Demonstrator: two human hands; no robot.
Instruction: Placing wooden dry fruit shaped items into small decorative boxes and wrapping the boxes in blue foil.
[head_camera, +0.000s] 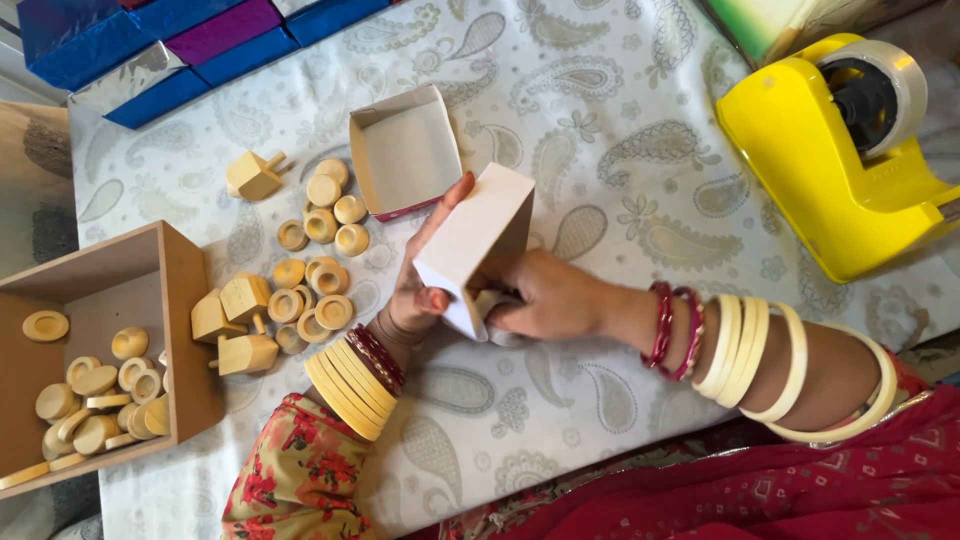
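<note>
My left hand (420, 292) grips a small white cardboard box (478, 228), tilted on its side just above the tablecloth, thumb on the near corner and a finger along its far edge. My right hand (548, 297) comes in from the right, its fingertips curled into the box's open lower end, where a pale rounded piece (490, 306) shows; what that piece is I cannot tell. Both wrists carry yellow, cream and red bangles.
An open empty white box tray (372, 160) lies beyond the hands. Several wooden rings (318, 292) and wooden spinning tops (240, 322) sit to the left, beside a wooden crate (185, 300) with more discs. A yellow tape dispenser (815, 165) stands right; blue and purple wrapped boxes (180, 40) lie far left.
</note>
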